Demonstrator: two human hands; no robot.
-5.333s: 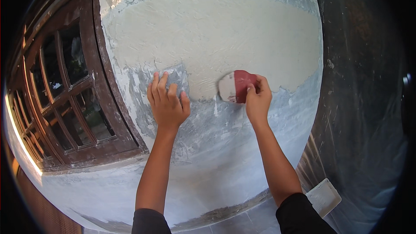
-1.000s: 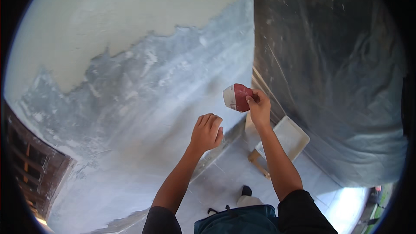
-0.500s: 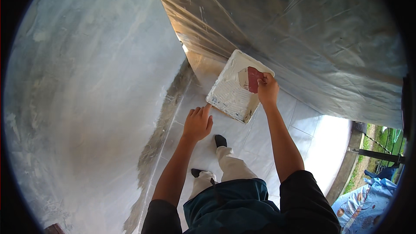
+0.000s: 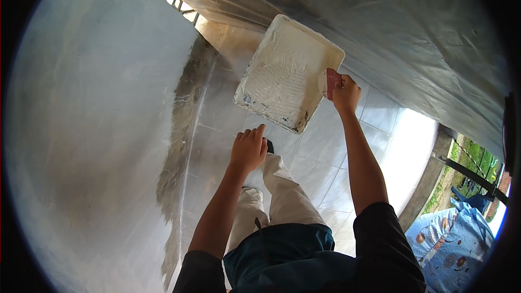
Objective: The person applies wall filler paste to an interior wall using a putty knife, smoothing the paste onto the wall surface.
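Note:
My right hand (image 4: 347, 97) is closed on a red scraper (image 4: 333, 82), a flat blade with a pale, coated edge. It is held at the right rim of a roller tray (image 4: 312, 28) smeared with thick white paint or paste (image 4: 282, 78). Whether the blade touches the rim, I cannot tell. Ridges mark the coating, and dark specks show along the tray's near edge. Just short of that edge, my left hand (image 4: 248, 149) holds nothing, its index finger stretched out and the others loosely bent. A gap separates it from the tray.
A pale, streaky wall (image 4: 97, 119) fills the left, with a rough dark band (image 4: 182, 108) along its foot. Plastic sheeting (image 4: 391, 32) hangs at the far right. Grey tiles (image 4: 325, 157) cover the floor. A blue patterned cloth (image 4: 450, 244) lies at lower right.
The scraper has moved from over the tray's middle to its right rim. The tray appears farther up and larger in view, and my left hand is now apart from it.

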